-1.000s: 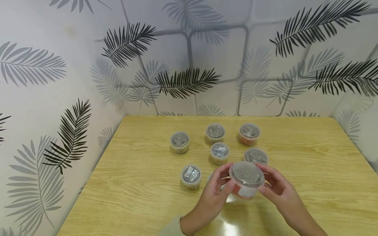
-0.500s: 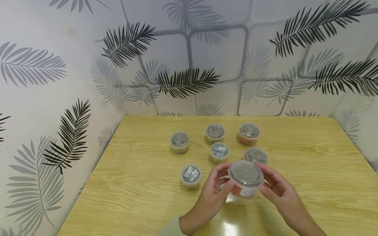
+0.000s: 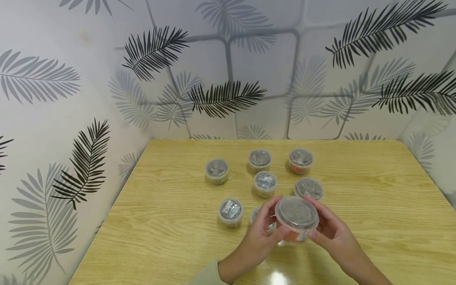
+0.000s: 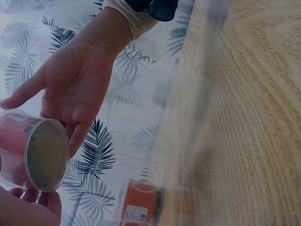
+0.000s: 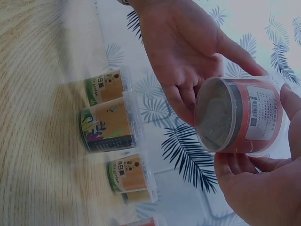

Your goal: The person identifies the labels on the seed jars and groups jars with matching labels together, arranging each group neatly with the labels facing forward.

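Observation:
A clear plastic tub (image 3: 297,213) with a domed lid and a red paper wrap is held up over the near part of the table. My left hand (image 3: 257,236) grips its left side, thumb at the front and fingers behind. On the opposite side my right hand (image 3: 335,234) grips it the same way. A white printed label (image 5: 261,113) with a square code faces the right wrist camera. Grey-brown contents show at the flat end of the tub (image 4: 48,154) in the left wrist view. Behind my left hand a smaller tub (image 3: 255,213) is partly hidden.
Several lidded tubs stand on the wooden table (image 3: 160,221): one at left (image 3: 216,171), one nearer (image 3: 230,213), one in the middle (image 3: 265,184), a red one (image 3: 301,161) at back right. Another tub (image 3: 309,187) sits just beyond my hands. A leaf-patterned wall (image 3: 242,67) borders the table.
The held tub has turned and dipped slightly between both hands, so its white label shows narrower in the head view. More of the smaller tub behind my left hand shows.

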A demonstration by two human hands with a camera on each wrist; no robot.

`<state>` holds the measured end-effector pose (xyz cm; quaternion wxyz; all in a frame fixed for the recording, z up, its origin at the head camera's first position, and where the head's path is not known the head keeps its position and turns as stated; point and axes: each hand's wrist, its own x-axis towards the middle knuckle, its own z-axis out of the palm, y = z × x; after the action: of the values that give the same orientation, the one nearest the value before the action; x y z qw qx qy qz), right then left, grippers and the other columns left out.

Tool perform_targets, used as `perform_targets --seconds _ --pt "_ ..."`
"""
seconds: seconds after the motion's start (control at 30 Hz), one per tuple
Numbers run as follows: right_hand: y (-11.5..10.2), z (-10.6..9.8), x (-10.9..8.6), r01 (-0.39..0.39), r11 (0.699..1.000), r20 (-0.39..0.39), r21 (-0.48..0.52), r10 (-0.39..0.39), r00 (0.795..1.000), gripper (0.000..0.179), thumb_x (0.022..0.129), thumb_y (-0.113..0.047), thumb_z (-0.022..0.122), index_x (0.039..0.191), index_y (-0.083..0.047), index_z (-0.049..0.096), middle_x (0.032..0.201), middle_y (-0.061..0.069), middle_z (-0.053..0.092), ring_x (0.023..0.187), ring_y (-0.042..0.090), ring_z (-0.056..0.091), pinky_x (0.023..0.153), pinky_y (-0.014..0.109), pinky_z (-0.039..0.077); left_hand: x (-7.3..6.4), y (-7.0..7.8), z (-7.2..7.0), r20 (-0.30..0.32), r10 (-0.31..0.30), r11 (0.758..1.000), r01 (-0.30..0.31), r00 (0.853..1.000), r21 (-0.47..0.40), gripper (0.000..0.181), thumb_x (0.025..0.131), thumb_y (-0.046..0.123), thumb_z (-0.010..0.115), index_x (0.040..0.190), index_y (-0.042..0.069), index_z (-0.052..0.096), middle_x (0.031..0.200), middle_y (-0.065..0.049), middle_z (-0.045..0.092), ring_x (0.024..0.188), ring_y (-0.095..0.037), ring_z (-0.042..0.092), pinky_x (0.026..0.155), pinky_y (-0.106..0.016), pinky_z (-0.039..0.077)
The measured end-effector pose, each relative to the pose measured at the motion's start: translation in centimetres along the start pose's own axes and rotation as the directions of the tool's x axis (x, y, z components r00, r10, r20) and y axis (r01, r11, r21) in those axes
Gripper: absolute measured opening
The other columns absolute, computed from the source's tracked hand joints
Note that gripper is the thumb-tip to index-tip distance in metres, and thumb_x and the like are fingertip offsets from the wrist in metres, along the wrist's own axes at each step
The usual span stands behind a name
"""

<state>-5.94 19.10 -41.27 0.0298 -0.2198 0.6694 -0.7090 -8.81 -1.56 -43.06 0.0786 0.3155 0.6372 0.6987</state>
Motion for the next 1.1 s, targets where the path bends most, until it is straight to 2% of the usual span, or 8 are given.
perform_targets --seconds 0.1,0.2,0.33,0.43,0.53,0.7,0.83,1.1 --pt "0.0 0.1 0.0 0.001 1.000 -0.002 -0.008 -0.001 1.000 0.061 0.091 0.011 0.048 0.146 -0.002 0.024 0.139 0.004 0.041 0.120 0.011 0.045 0.093 0.022 0.042 -0.1 0.5 0.0 0.012 -0.038 0.999 0.038 0.999 -0.003 0.060 0.096 0.028 0.053 0.144 0.011 0.022 0.139 -0.005 0.037 0.125 -0.019 0.039 0.102 -0.034 0.035" --pt "-0.1 0.2 0.0 0.008 1.000 -0.004 -0.008 -0.008 1.000 0.061 0.091 0.012 0.048 0.145 -0.001 0.024 0.139 0.004 0.041 0.119 0.011 0.046 0.092 0.022 0.043 -0.1 1.6 0.1 0.012 -0.050 0.999 0.050 0.999 -0.007 0.061 0.096 0.028 0.053 0.144 0.006 0.022 0.139 -0.008 0.036 0.124 -0.020 0.040 0.102 -0.036 0.034" --pt "0.0 0.3 0.1 0.009 1.000 -0.015 -0.010 -0.009 1.000 0.061 0.090 0.012 0.048 0.145 -0.001 0.025 0.138 0.003 0.041 0.119 0.012 0.046 0.091 0.023 0.044 -0.2 2.9 0.1 0.005 -0.030 1.000 0.030 1.000 -0.008 0.062 0.096 0.029 0.052 0.142 -0.001 0.023 0.137 -0.013 0.038 0.122 -0.020 0.041 0.103 -0.037 0.034" --pt "0.1 0.2 0.1 0.016 1.000 -0.028 -0.013 -0.017 0.999 0.060 0.090 0.012 0.048 0.144 0.000 0.026 0.141 0.003 0.040 0.121 0.012 0.045 0.092 0.024 0.044 -0.3 3.2 0.1 -0.003 0.000 1.000 0.000 1.000 -0.024 0.059 0.097 0.028 0.050 0.140 -0.003 0.024 0.133 -0.015 0.039 0.121 -0.020 0.041 0.102 -0.037 0.035" --pt "0.2 0.1 0.0 0.025 1.000 -0.047 -0.010 -0.026 0.999 0.058 0.090 0.013 0.048 0.143 0.002 0.027 0.141 0.003 0.040 0.123 0.011 0.044 0.092 0.024 0.043 -0.4 3.2 0.0 -0.017 0.034 0.998 -0.035 0.999 -0.050 0.052 0.099 0.022 0.046 0.138 -0.005 0.026 0.131 -0.019 0.040 0.121 -0.023 0.040 0.101 -0.038 0.035" --pt "0.2 -0.1 0.0 0.029 1.000 -0.086 0.001 -0.029 0.996 0.053 0.091 0.013 0.047 0.141 0.004 0.031 0.138 0.004 0.044 0.122 0.012 0.045 0.091 0.024 0.044 -0.3 3.1 -0.2 -0.033 0.026 0.997 -0.028 0.999 -0.068 0.041 0.101 0.011 0.037 0.138 -0.003 0.028 0.133 -0.021 0.039 0.124 -0.029 0.038 0.103 -0.037 0.034" --pt "0.1 -0.1 -0.1 0.030 1.000 -0.110 -0.002 -0.030 0.993 0.049 0.091 0.013 0.046 0.138 0.006 0.035 0.135 0.005 0.047 0.119 0.013 0.048 0.090 0.024 0.045 -0.3 2.9 -0.3 -0.049 0.010 0.998 -0.013 0.999 -0.066 0.038 0.102 0.010 0.034 0.138 -0.002 0.030 0.134 -0.020 0.040 0.124 -0.028 0.039 0.102 -0.035 0.035" --pt "-0.2 -0.3 -0.3 -0.012 1.000 -0.074 0.001 0.012 0.997 0.049 0.093 0.009 0.044 0.140 0.003 0.033 0.139 0.004 0.043 0.125 0.011 0.042 0.094 0.024 0.042 -0.2 0.1 -0.4 -0.086 0.085 0.992 -0.092 0.993 -0.084 0.035 0.100 0.007 0.040 0.135 0.004 0.035 0.132 -0.015 0.042 0.119 -0.029 0.042 0.098 -0.034 0.039"
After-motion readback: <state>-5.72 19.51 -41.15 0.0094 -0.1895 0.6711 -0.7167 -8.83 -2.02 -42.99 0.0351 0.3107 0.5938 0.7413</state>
